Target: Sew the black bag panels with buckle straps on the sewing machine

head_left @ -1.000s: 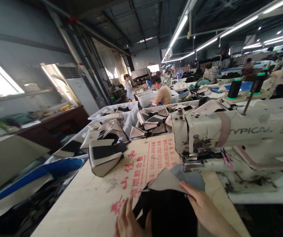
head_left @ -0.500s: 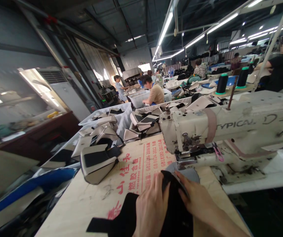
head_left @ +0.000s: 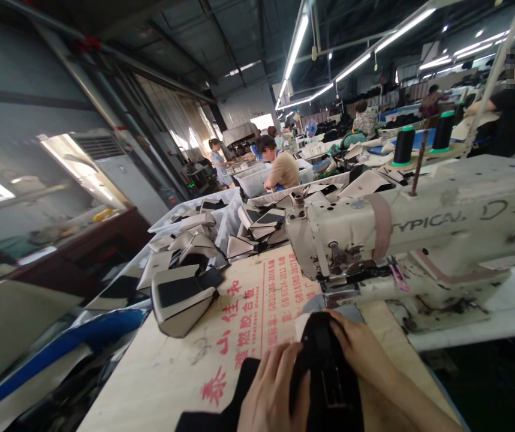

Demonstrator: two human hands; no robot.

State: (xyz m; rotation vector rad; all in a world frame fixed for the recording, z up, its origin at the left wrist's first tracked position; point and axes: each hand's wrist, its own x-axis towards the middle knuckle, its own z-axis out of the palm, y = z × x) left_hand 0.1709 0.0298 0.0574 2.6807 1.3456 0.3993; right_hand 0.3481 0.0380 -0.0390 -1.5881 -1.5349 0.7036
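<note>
Both my hands hold a black fabric piece (head_left: 329,375) low in the view, in front of the sewing machine (head_left: 356,240). My left hand (head_left: 275,387) is closed on its left side, the fingers bent over the edge. My right hand (head_left: 360,348) grips the upper right edge; its fingertips are partly hidden behind the cloth. The rounded top of the piece faces up, and a pale patch shows at its left edge. A black flap spreads out to the left below my left hand. A sewn beige-and-black cover (head_left: 183,297) rests on the plywood table (head_left: 239,318).
White plastic bins (head_left: 228,225) packed with beige-and-black covers stand beyond the table. To the left lies a blue-edged container (head_left: 117,330) with dark material. Black thread cones (head_left: 404,146) rise behind the machine. A person in a tan shirt (head_left: 284,171) sits farther back; others work around.
The black piece has turned in my hands, so its rounded top and broad face now show. My left hand has slid lower. My right hand stays at the upper right edge.
</note>
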